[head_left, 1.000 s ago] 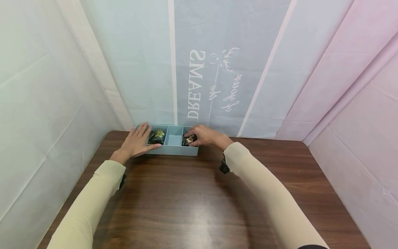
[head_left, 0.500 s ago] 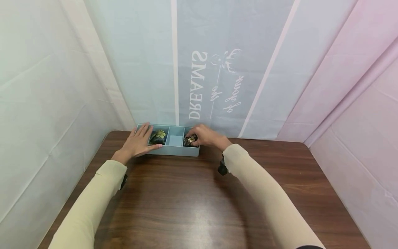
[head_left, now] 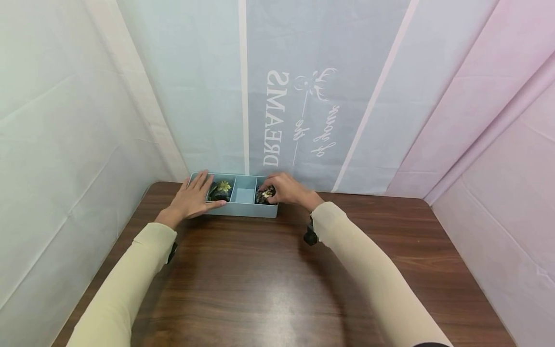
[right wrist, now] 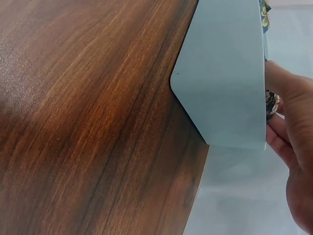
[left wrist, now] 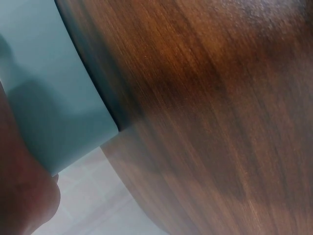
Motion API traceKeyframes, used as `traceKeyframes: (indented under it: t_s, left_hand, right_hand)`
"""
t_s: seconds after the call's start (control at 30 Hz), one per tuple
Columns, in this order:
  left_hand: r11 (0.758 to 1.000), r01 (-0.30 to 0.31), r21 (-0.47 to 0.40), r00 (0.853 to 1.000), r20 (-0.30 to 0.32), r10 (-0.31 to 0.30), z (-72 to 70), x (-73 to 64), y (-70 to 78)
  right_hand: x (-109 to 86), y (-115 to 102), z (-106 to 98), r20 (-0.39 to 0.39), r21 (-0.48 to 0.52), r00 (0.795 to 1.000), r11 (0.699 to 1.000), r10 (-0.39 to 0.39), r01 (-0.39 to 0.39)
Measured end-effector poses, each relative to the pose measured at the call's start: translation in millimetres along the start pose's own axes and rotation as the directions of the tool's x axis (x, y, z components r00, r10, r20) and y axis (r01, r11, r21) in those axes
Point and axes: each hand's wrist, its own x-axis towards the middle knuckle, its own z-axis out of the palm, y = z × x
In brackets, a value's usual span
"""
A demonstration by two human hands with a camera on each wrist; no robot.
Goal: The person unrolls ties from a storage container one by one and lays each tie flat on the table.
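At the back of the table stands a pale blue box (head_left: 241, 210) with divided compartments. My left hand (head_left: 189, 200) lies over its left end, fingers spread across the rim and thumb along the front edge. In the compartment by that thumb sits a dark bundle with a yellow-green flower pattern (head_left: 220, 191). My right hand (head_left: 284, 189) reaches into the right end compartment, fingers and thumb curled round a dark bundle with a pale flower pattern (head_left: 265, 194). The right wrist view shows this bundle (right wrist: 272, 104) between thumb and fingers at the rim.
A printed cloth wall (head_left: 295, 43) rises right behind the box. White cloth walls flank the brown wooden table (head_left: 243, 279) on the left and right. Between the two bundles is a middle compartment (head_left: 244, 194) with its pale floor showing.
The whole head view has shifted very slightly. Both hands keep their places on the box, with only slight finger movement of the right hand at the bundle.
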Motion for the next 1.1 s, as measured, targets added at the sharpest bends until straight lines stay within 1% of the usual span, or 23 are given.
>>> traceKeyframes:
  t_s: [0.17, 0.33, 0.47, 0.7, 1.1]
  left_hand:
    - [1.000, 0.001, 0.002, 1.000, 0.004, -0.001, -0.6, 0.5, 0.1]
    - [1.000, -0.002, -0.008, 1.000, -0.003, 0.002, -1.4, 0.1, 0.0]
    - [1.000, -0.004, -0.014, 1.000, -0.009, 0.004, -0.4, 0.1, -0.6]
    - [1.000, -0.003, -0.017, 1.000, -0.011, 0.003, 0.0, 0.5, 0.3]
    - [1.000, -0.005, -0.013, 1.000, -0.008, 0.005, -0.7, -0.5, 0.2]
  right_hand:
    - [0.0, 0, -1, -0.020, 0.018, 1.000, 1.000, -0.014, 0.014]
    - [0.4, 0, -3, -0.067, 0.051, 0.996, 0.997, -0.054, 0.058]
    - [-0.4, 1, -3, -0.076, 0.056, 0.995, 0.996, -0.071, 0.075]
    - [-3.4, 0, -7, -0.090, 0.095, 0.995, 0.994, -0.038, 0.047]
    - [-6.2, -3, -15, -0.123, 0.201, 0.992, 0.979, -0.004, 0.029]
